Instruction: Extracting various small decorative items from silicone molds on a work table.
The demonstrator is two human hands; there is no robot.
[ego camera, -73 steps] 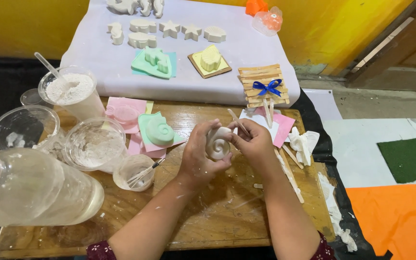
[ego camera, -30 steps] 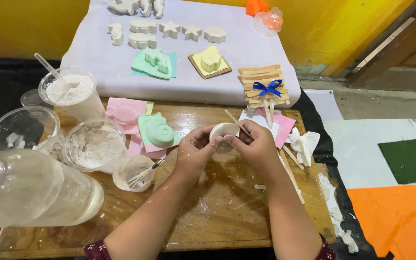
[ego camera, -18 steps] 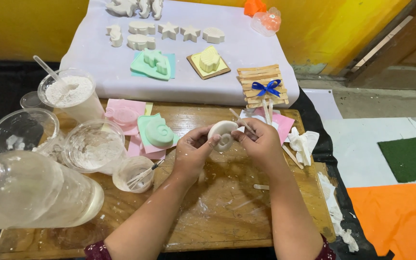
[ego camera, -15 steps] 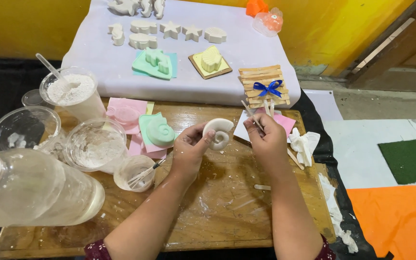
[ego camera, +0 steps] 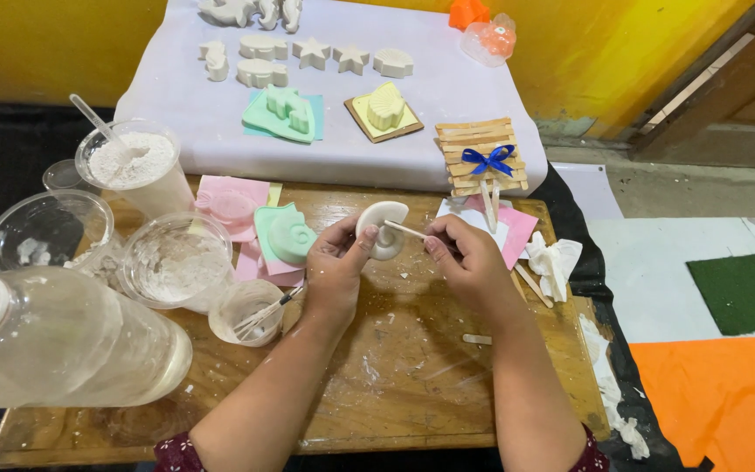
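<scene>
My left hand (ego camera: pixel 335 271) holds a small white plaster shell-shaped cast (ego camera: pixel 382 229) upright above the wooden board (ego camera: pixel 395 385). My right hand (ego camera: pixel 469 262) pinches a thin wooden stick (ego camera: pixel 404 230) whose tip touches the front of the cast. A green mold (ego camera: pixel 283 234) lies on pink sheets just left of my left hand.
A large clear bottle (ego camera: pixel 54 350) lies at front left. Plastic cups hold white powder (ego camera: pixel 133 166), residue (ego camera: pixel 176 260) and a brush (ego camera: pixel 251 313). White casts (ego camera: pixel 312 54) and colored molds sit on the white sheet behind. A stick bundle with a blue bow (ego camera: pixel 485 157) and crumpled tissue (ego camera: pixel 552 262) lie right.
My hands, earlier cupped together around the cast, have parted. The cast now stands in my left hand alone, and my right hand brings a stick to its face.
</scene>
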